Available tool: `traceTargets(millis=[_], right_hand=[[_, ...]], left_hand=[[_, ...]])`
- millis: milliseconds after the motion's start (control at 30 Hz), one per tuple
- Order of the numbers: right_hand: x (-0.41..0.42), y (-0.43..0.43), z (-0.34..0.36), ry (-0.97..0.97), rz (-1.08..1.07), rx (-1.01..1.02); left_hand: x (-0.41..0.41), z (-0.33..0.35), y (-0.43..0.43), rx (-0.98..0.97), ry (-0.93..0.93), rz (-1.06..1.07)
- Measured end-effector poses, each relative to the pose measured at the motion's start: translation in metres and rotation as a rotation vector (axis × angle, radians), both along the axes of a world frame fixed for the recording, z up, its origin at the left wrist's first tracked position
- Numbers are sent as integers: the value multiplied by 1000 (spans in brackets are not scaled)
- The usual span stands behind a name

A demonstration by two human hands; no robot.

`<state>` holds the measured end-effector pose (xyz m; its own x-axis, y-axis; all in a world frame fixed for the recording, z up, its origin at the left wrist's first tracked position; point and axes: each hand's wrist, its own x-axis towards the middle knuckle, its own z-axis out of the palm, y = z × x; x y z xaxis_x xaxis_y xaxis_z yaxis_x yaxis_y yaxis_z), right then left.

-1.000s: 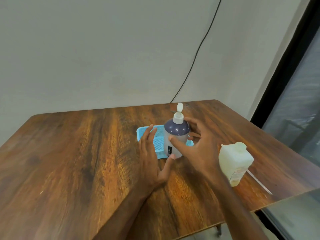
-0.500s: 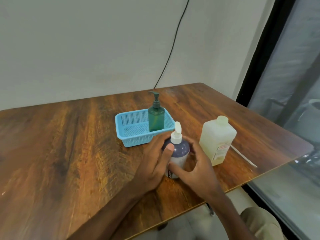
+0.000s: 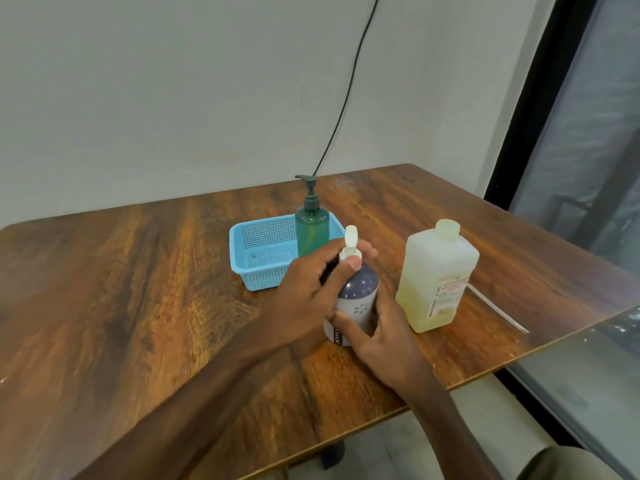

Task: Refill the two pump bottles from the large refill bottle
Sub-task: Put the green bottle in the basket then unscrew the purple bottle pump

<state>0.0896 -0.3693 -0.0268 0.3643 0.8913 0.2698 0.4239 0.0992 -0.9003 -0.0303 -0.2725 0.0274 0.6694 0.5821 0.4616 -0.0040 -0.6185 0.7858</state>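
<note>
Three bottles stand on the bench (image 3: 138, 289): two pump bottles and one big refill bottle (image 3: 436, 278). The big refill bottle is near the right edge, and its label reads "BIOHEX" up the side. The purple pump bottle (image 3: 358, 292), marked "JOYO", stands near the front edge. The left hand (image 3: 308, 289) pinches its white pump top. The right hand (image 3: 384, 341) grips its lower part. The green pump bottle (image 3: 311, 230) stands in the one blue basket (image 3: 256, 258) behind it.

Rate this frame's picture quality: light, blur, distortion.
Head view: soft, even light, faint shadows beneath the left hand and right hand gripping the purple pump bottle; head view: wide-angle bend leans the window frame and curves the table edge; head view: the refill bottle label is too soft to read fully.
</note>
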Motion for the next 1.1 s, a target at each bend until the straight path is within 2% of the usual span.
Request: traceTargets(millis=[100,233,433,533,667,867,967,1100], right_hand=[[4,3,-4,0,-24,2],[3,4,-7,-36,-55,8],[1,2,-4,-33,-63,27],[0,2,-4,-17,-66,37],[1,-1,-4,-40,-66,68],[3,0,-5,-9,-26,92],[2,3,-6,-15,-27,86],[4,3,-6,-19,-18,88]], left_hand=[[2,5,7,126,51,124],[6,3,-7,202,-53,310],[26,10,-10,-127,-71,504],[42,18,-11,-158,17,511],[45,18,-19,-75,93,411],[0,-2,-44,-67,-26,281],[-8,4,-37,-148,-118,367],[5,16,-20,-229,-76,432]])
